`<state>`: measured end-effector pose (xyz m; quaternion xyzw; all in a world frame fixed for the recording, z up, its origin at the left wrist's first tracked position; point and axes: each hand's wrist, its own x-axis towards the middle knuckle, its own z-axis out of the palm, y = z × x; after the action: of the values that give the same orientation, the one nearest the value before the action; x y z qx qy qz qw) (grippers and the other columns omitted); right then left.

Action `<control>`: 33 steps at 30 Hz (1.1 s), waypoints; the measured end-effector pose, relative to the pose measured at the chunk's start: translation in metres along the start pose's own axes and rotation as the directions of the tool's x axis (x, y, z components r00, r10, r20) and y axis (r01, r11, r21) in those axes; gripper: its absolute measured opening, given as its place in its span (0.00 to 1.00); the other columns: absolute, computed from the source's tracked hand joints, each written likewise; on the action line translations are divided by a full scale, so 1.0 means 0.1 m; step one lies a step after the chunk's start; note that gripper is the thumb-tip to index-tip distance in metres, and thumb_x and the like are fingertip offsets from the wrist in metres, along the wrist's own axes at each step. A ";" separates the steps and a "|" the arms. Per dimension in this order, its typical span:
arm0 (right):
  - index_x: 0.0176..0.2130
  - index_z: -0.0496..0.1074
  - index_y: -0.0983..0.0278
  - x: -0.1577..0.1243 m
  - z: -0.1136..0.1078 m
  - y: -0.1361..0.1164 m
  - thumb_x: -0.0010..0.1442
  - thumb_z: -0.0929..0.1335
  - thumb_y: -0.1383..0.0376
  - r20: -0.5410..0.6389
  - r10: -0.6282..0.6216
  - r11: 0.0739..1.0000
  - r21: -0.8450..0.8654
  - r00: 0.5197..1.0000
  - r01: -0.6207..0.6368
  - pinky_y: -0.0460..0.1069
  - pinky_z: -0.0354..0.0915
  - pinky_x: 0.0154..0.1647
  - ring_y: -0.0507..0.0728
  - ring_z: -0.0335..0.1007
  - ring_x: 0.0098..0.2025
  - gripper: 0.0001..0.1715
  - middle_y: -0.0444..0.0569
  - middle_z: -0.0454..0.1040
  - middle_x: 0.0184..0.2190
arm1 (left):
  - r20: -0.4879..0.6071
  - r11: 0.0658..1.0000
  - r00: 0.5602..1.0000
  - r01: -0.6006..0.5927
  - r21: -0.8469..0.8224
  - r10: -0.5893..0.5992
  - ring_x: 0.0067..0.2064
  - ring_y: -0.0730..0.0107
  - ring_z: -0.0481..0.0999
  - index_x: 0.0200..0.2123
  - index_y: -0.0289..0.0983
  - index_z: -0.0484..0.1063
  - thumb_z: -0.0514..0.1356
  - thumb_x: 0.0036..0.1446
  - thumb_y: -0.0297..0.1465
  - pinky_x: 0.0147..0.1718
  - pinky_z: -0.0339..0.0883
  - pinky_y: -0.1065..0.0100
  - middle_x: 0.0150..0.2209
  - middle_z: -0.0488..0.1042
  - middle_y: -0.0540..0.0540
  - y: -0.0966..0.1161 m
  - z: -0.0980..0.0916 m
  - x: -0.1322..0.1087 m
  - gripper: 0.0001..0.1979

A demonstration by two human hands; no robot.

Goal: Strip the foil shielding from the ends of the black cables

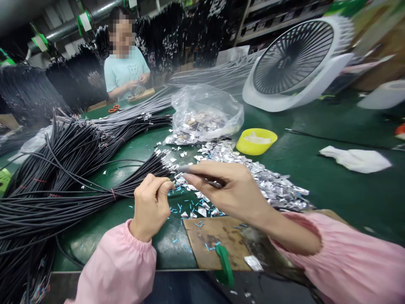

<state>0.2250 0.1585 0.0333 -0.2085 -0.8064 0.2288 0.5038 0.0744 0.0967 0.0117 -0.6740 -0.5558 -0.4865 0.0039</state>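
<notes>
The right hand (221, 185) grasps a slim dark tool (215, 182), while the left hand (152, 204) is curled with thumb against forefinger, and whether it pinches a cable I cannot tell. If the tool slips so near the left hand, it could perhaps nick a wire or the thumb. Beside the left hand, the black cable bundle (101, 200) lies lengthwise across the table (332, 190), its silvery ends (166, 158) pointing right and slightly away, toward the foil scraps (268, 181).
</notes>
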 end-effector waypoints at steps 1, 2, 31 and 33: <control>0.32 0.74 0.67 0.00 -0.01 -0.01 0.56 0.65 0.73 0.012 0.000 1.000 0.012 1.000 0.000 0.42 0.61 0.22 0.49 0.65 0.22 0.07 0.45 0.72 0.22 | 0.011 1.000 1.000 0.019 -0.003 -0.019 0.27 0.77 0.66 0.26 0.36 0.70 0.52 0.60 0.25 0.27 0.58 0.74 0.24 0.68 0.52 0.00 0.00 0.00 0.11; 0.31 0.74 0.66 0.00 -0.01 -0.01 0.56 0.65 0.73 0.025 -0.004 1.000 0.024 1.000 0.004 0.42 0.61 0.21 0.49 0.64 0.21 0.08 0.45 0.72 0.22 | 0.022 0.999 0.999 0.041 -0.008 -0.041 0.26 0.77 0.66 0.25 0.36 0.69 0.52 0.60 0.25 0.27 0.58 0.74 0.23 0.68 0.52 0.01 -0.01 0.01 0.12; 0.33 0.77 0.63 0.02 -0.02 -0.01 0.58 0.64 0.63 0.199 0.252 0.964 0.035 0.947 -0.264 0.47 0.69 0.30 0.56 0.73 0.31 0.13 0.48 0.78 0.33 | -0.121 0.977 0.978 0.150 -0.149 -0.168 0.27 0.77 0.67 0.29 0.36 0.73 0.59 0.55 0.29 0.24 0.60 0.75 0.25 0.69 0.51 0.07 0.02 -0.02 0.05; 0.34 0.77 0.63 0.01 -0.01 -0.01 0.57 0.64 0.63 0.188 0.246 0.966 0.029 0.951 -0.256 0.47 0.69 0.29 0.56 0.73 0.31 0.13 0.48 0.78 0.32 | -0.122 0.976 0.976 0.162 -0.149 -0.181 0.27 0.76 0.67 0.29 0.36 0.73 0.59 0.55 0.30 0.25 0.60 0.75 0.24 0.68 0.51 0.06 0.02 -0.02 0.05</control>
<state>0.2257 0.1584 0.0352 -0.2740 -0.8100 0.3303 0.3996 0.0808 0.0941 0.0122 -0.5877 -0.5755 -0.5668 -0.0470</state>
